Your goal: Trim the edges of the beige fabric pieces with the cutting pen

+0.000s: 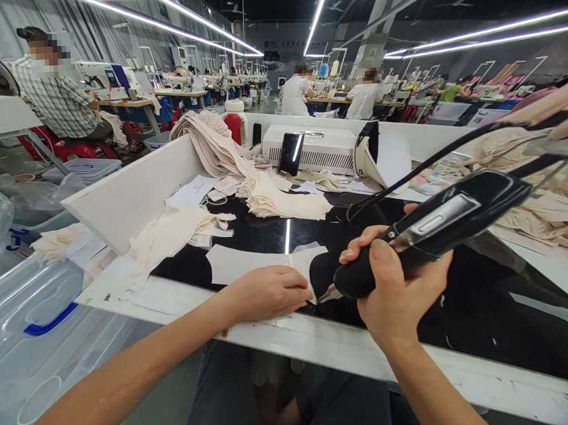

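My right hand (407,295) is wrapped round a black corded hand tool (437,223) with a silver panel on its side. The tool is tilted, its rounded dark end low and to the left; its exact kind is unclear. On the glossy black board (246,221) lies a curved, pale cut cloth piece (248,263). At the near right corner of that cloth, the fingers of my left hand (273,292) are pressed together, pinching its edge. The tool's low end is just right of these fingertips; whether it touches the cloth cannot be made out.
Stacked beige cut pieces (283,196) lie behind the board, and more (171,234) sit left. A phone (291,154) leans on a white vented box (326,148). White panels (130,189) edge the table. Another person's hand (567,125) is at right. Clear plastic bins (38,339) stand left.
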Available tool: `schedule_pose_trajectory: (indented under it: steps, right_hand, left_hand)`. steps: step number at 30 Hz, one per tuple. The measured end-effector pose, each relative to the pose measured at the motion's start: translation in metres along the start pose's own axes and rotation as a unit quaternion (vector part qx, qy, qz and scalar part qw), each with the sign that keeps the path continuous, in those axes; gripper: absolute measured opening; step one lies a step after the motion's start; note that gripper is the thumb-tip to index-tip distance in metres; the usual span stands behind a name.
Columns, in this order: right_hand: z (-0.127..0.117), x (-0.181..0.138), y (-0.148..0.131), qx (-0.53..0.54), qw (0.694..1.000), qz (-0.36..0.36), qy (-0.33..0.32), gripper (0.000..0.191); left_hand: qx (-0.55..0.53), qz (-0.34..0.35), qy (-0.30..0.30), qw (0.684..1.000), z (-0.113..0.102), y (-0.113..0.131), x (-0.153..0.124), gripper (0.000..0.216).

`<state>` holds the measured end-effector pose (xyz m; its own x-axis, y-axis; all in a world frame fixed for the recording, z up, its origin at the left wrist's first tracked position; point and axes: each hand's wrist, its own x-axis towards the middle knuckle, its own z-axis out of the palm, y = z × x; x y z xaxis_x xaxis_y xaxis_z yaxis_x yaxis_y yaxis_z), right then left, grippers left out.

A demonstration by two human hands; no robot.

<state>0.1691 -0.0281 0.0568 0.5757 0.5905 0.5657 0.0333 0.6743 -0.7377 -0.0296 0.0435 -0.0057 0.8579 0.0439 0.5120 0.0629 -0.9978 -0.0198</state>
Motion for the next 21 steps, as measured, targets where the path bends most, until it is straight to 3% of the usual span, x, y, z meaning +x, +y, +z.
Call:
schedule_pose_trajectory:
  steps: [21]
  right_hand:
    - [0.0081, 0.0059, -0.0013, -0.007, 1.0, -0.006, 0.015, 0.051]
  left_hand:
    - [-0.02, 0.002, 0.0, 1.0, 0.001, -0.0019, -0.004, 0.018]
